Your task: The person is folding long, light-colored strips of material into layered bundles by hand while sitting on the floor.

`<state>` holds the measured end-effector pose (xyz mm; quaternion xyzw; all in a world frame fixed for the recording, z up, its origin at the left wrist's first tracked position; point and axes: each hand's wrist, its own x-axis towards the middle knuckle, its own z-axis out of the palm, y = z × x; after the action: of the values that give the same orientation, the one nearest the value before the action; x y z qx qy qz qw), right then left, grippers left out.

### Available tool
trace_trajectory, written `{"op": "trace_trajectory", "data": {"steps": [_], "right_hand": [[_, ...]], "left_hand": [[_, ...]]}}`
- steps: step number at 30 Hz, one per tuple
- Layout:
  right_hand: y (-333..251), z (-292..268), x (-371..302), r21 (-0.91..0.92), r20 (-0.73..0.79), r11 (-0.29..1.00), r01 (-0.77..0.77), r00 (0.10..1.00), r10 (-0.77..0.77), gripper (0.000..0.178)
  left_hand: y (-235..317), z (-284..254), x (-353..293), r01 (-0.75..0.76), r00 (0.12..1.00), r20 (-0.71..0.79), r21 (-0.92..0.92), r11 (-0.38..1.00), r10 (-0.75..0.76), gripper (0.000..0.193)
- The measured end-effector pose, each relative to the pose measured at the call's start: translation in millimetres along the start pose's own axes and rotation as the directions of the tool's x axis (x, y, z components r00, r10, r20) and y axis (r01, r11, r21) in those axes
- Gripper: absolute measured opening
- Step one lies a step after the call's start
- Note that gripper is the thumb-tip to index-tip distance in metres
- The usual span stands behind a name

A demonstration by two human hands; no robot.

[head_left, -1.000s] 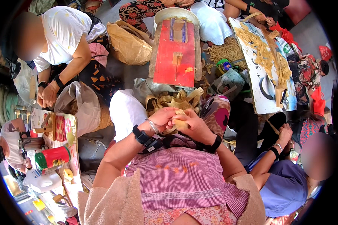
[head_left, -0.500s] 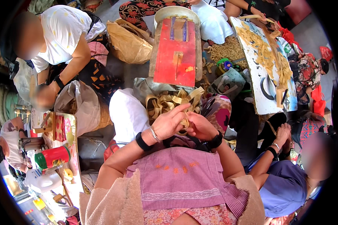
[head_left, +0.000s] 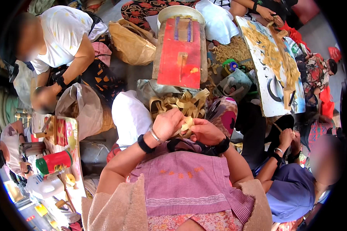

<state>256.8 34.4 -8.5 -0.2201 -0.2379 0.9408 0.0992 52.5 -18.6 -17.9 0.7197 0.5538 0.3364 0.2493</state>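
Just above my lap, my left hand [head_left: 167, 124] and my right hand [head_left: 207, 131] meet at a small pale yellow piece of ribbon-like strip [head_left: 187, 123]. It looks bunched or folded, and its exact shape is partly covered by my fingers. Both hands pinch it, the left with its fingers curled over, the right between thumb and fingertips. Directly beyond them, a loose heap of flat tan strips [head_left: 178, 104] lies between my knees. Past that heap stands a red board [head_left: 172, 63] with a small wooden block [head_left: 182, 59] on it.
At the right, a white board [head_left: 266, 90] carries many tan pieces. A brown paper sack [head_left: 131, 48] stands at the upper left, a pale sack [head_left: 83, 104] nearer. People work on both sides. A low table [head_left: 78, 158] at the left bears a red-and-green canister [head_left: 54, 161].
My left fingers, stretched out before, have curled in around the strip. The yellow piece now shows more plainly between both hands. The co-worker's hands at the upper right have drawn together.
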Motion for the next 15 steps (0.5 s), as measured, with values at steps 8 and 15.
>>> {"op": "trace_trajectory", "data": {"steps": [8, 15], "right_hand": [[-20.6, 11.9, -5.2, -0.406, -0.292, 0.908, -0.108, 0.956, -0.017, 0.027], [-34.9, -14.1, -23.0, -0.411, -0.350, 0.909, -0.075, 0.933, -0.082, 0.013]], "left_hand": [[-7.5, -3.4, -16.0, 0.251, 0.968, 0.105, -0.414, 0.875, -0.229, 0.023], [6.4, -6.0, -26.0, 0.365, 0.928, 0.185, -0.631, 0.685, -0.323, 0.030]]}}
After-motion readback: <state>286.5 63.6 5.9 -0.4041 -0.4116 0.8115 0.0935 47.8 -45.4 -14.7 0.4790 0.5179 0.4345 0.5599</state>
